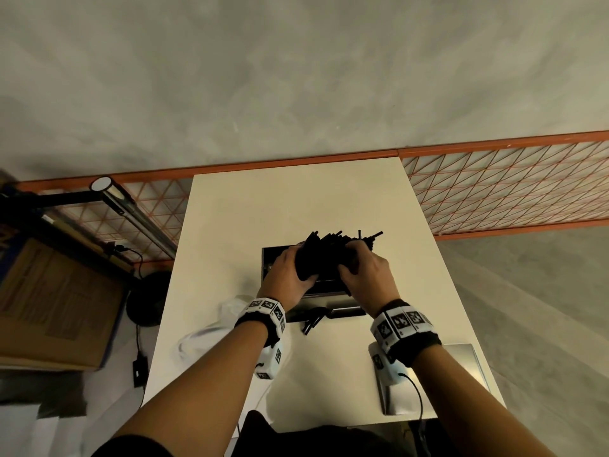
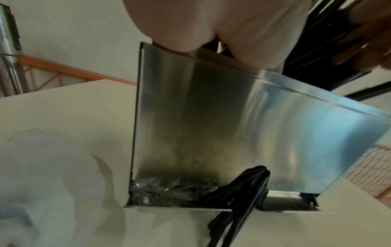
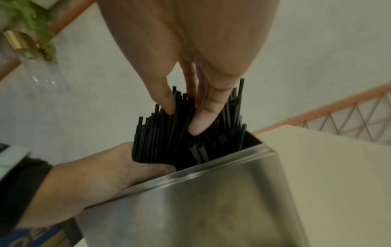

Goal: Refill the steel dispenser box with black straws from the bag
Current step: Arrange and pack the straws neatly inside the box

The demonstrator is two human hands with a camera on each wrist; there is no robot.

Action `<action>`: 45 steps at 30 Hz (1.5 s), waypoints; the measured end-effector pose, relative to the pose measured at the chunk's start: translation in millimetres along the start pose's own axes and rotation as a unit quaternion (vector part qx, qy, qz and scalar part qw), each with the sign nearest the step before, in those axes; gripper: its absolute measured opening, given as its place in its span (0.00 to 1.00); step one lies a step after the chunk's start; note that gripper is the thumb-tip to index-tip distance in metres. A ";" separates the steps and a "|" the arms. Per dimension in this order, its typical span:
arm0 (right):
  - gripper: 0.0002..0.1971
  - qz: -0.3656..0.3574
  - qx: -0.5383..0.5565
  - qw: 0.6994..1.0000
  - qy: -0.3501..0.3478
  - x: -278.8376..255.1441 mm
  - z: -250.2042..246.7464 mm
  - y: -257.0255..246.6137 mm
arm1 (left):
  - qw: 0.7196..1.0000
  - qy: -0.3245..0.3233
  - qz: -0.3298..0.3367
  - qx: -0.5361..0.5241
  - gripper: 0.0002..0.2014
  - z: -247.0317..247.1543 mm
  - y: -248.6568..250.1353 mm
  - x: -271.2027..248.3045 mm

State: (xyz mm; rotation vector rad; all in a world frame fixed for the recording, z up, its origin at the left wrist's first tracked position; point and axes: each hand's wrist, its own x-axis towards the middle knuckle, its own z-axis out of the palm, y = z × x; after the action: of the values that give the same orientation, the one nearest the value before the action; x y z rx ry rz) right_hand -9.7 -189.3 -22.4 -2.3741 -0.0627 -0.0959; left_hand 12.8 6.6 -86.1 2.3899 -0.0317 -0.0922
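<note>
Straws [image 1: 333,255], black, form one thick bundle above the open top of one steel dispenser box [image 1: 324,291] at the middle of the white table [image 1: 296,199]; the bundle is too dense for us to count. From the head camera we record two hands on it: the left hand [image 1: 290,275] curls round the bundle's left side, the right hand [image 1: 365,268] curls over its right side, so the bundle sits between the two grips. A few loose straws [image 1: 313,319] poke out of the box's front slot onto the table. One clear plastic bag [image 1: 211,331] lies crumpled left of the box, and one flat steel lid [image 1: 461,374] lies near the right forearm. One cardboard carton [image 1: 56,301] stands off the table at left; its print is unreadable.

From the left wrist camera we note the box's front wall [image 2: 232,125] upright, the heel of the left hand [image 2: 211,25] at its top rim, and the loose straws [image 2: 243,192] spilling from the slot at the base. The bag [image 2: 42,175] lies beside the box.

From the right wrist camera we see the right hand's fingers [image 3: 203,120] pushed in among the upright straws [image 3: 160,133], whose lower ends are inside the box [image 3: 211,200]. The left hand [image 3: 95,175] grips the bundle at the rim.
</note>
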 end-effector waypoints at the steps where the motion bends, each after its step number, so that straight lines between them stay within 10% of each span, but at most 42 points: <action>1: 0.16 -0.016 -0.004 1.000 0.015 -4.4 -4.1 2.8 | 1.000 -0.002 -0.001 0.005 0.35 0.3 -0.2 0.5; 9: 0.07 -0.201 -0.144 0.961 -0.123 -33.7 10.9 22.4 | 0.999 -0.013 -0.022 0.031 0.31 1.3 0.8 2.1; 32: 0.33 -0.220 -0.469 0.797 -0.312 13.4 9.0 12.0 | 0.999 -0.017 -0.012 0.029 0.30 1.8 -0.2 2.6; 45: 0.35 -0.160 -0.477 0.782 -0.369 16.4 6.8 -26.2 | 0.999 -0.023 -0.013 0.031 0.31 1.6 -0.9 2.3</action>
State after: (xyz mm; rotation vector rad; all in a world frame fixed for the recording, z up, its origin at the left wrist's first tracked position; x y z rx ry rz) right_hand 5.0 -165.5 -7.7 -3.2131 -1.0097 0.8488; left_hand 15.0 6.1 -88.0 2.4494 -0.0260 -0.1593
